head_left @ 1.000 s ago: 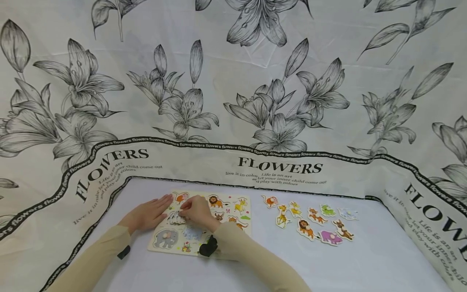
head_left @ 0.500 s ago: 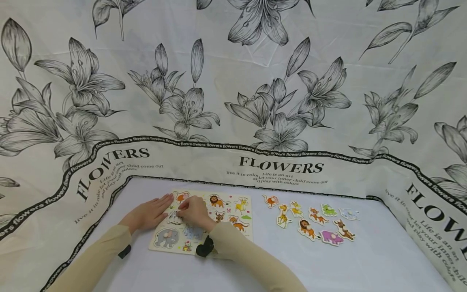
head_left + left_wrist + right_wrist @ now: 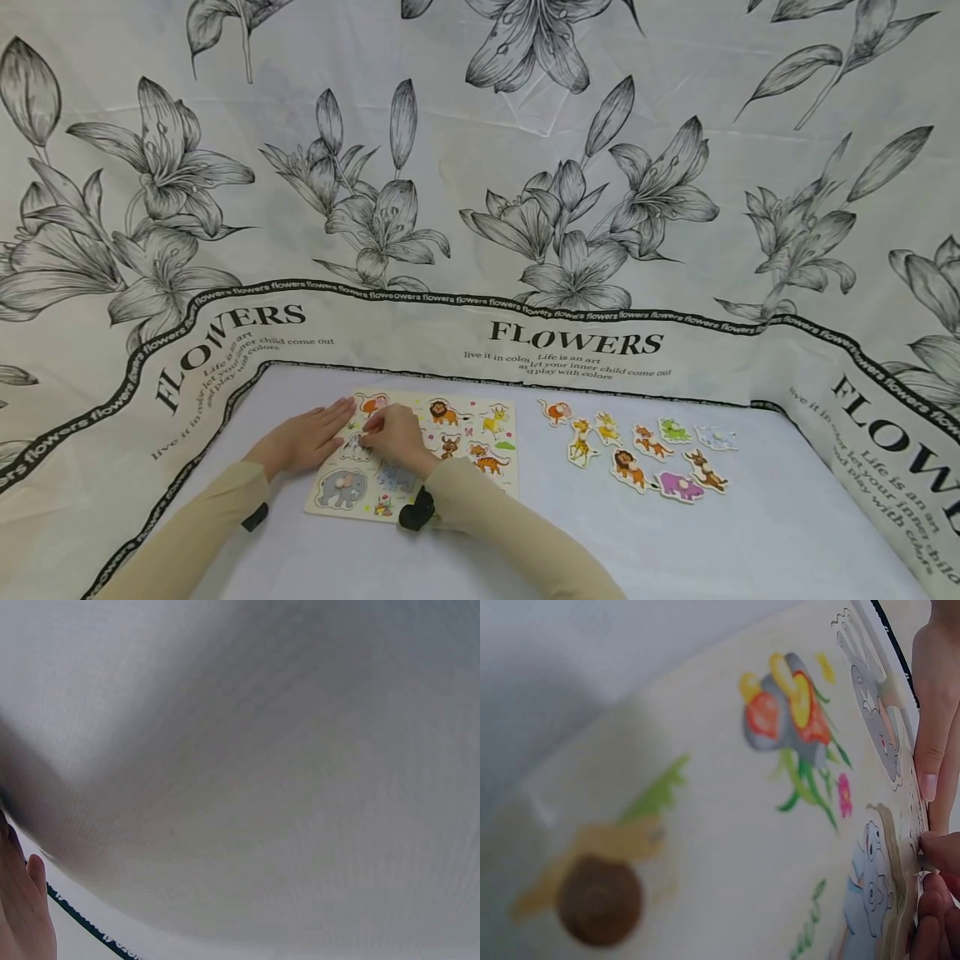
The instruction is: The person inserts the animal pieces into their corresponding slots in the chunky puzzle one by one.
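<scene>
Thumb and fingers of my right hand (image 3: pixel 397 435) pinch a striped zebra puzzle piece (image 3: pixel 352 450) over the left part of the animal puzzle board (image 3: pixel 312 505). In the right wrist view the right fingertips (image 3: pixel 939 851) are low at the board surface, partly cut off by the frame edge. My left hand (image 3: pixel 306 439) lies with straight fingers along the board's left edge. A grey elephant piece (image 3: pixel 341 490) with a knob sits in the board just below the zebra. Pale fabric fills most of the left wrist view, with left fingers (image 3: pixel 26 907) at its lower left.
Right of the board lie several loose animal pieces, among them a lion (image 3: pixel 630 470), a purple hippo (image 3: pixel 680 487), a giraffe (image 3: pixel 580 444) and a green one (image 3: pixel 675 431). Flower-printed cloth (image 3: pixel 573 343) rises behind and beside the white table (image 3: pixel 757 533).
The zebra piece has shifted slightly left and settled lower into the board. My right hand has moved slightly left with it, while the left hand stays put.
</scene>
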Demonstrator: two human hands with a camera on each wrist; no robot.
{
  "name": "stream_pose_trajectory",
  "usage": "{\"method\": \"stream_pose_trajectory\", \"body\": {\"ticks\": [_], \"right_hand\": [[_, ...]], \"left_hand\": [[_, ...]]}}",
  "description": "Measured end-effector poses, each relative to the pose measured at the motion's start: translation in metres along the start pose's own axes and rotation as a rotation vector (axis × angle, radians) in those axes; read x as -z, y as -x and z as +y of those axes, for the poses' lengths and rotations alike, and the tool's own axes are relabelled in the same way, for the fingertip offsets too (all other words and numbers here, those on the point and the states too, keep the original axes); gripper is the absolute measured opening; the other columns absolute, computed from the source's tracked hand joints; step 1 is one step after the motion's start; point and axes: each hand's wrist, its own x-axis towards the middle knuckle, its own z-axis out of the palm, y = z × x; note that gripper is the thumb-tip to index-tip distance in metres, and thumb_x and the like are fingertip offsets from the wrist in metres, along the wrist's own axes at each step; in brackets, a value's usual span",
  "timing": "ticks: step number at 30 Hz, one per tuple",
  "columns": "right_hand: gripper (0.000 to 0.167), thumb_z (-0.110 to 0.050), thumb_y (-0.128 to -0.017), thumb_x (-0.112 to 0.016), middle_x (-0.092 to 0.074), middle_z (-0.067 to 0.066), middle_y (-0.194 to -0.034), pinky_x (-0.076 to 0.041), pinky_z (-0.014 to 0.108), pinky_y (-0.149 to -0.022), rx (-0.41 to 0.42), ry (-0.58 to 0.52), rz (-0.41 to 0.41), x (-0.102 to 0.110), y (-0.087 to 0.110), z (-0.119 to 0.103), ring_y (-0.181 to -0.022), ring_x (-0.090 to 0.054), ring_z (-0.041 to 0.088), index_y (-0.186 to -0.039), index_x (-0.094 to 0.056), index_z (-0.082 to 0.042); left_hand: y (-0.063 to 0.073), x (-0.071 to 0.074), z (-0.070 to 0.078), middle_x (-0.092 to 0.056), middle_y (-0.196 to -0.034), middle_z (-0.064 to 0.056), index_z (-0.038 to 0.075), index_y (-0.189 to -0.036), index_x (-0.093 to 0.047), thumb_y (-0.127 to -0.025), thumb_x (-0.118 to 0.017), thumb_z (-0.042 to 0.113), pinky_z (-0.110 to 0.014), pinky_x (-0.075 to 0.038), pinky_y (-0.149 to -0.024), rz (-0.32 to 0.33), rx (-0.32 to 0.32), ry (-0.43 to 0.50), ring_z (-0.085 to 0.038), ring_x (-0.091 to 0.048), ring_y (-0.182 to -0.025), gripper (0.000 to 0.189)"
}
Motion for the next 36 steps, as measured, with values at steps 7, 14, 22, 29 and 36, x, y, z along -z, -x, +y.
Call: {"method": "stream_pose_trajectory", "body": {"ticks": [7, 14, 22, 29, 36], "right_hand": [[0.010, -0.016, -0.079, -0.079, -0.065, -0.004, -0.065, -0.041, 0.012, -0.050, 0.003, 0.003, 0.006, 0.000, 0.001, 0.000, -0.053, -0.048, -0.002, -0.082, -0.076, -0.007], [0.008, -0.014, -0.080, -0.077, -0.067, -0.002, -0.069, -0.042, 0.012, -0.053, 0.024, 0.033, -0.015, 0.002, 0.002, 0.000, -0.057, -0.049, -0.002, -0.085, -0.076, -0.007], [0.014, -0.010, -0.081, -0.076, -0.073, 0.002, -0.083, -0.047, 0.010, -0.061, 0.036, 0.083, -0.094, 0.007, 0.002, -0.001, -0.068, -0.060, 0.001, -0.094, -0.075, -0.005], [0.019, -0.008, -0.082, -0.073, -0.073, 0.006, -0.091, -0.051, 0.014, -0.067, 0.042, 0.045, -0.161, 0.015, 0.006, -0.004, -0.077, -0.064, 0.007, -0.101, -0.074, -0.004], [0.023, -0.009, -0.084, -0.072, -0.073, 0.008, -0.104, -0.052, 0.016, -0.073, 0.065, -0.016, -0.188, 0.019, 0.015, 0.000, -0.085, -0.065, 0.010, -0.107, -0.071, -0.005]], "left_hand": [[-0.001, -0.001, 0.000, -0.033, -0.154, -0.020, -0.003, -0.147, -0.033, -0.102, -0.041, 0.031, -0.052, -0.035, -0.112, 0.009, -0.020, 0.007, -0.037, -0.033, -0.141, 0.057], [-0.002, 0.000, 0.001, -0.030, -0.155, -0.020, -0.003, -0.147, -0.032, -0.102, -0.039, 0.030, -0.052, -0.032, -0.115, -0.022, 0.000, 0.011, -0.037, -0.030, -0.143, 0.057], [-0.001, -0.002, -0.002, -0.032, -0.154, -0.021, -0.003, -0.147, -0.032, -0.102, -0.040, 0.030, -0.053, -0.033, -0.113, 0.007, -0.014, 0.006, -0.037, -0.032, -0.142, 0.057], [-0.002, 0.002, 0.002, -0.029, -0.156, -0.020, -0.003, -0.148, -0.031, -0.102, -0.039, 0.030, -0.052, -0.031, -0.115, -0.026, 0.005, -0.001, -0.037, -0.030, -0.143, 0.057], [-0.001, -0.001, 0.001, -0.032, -0.154, -0.021, -0.003, -0.147, -0.032, -0.102, -0.038, 0.032, -0.054, -0.033, -0.113, 0.002, -0.014, 0.001, -0.038, -0.032, -0.141, 0.058]]}}
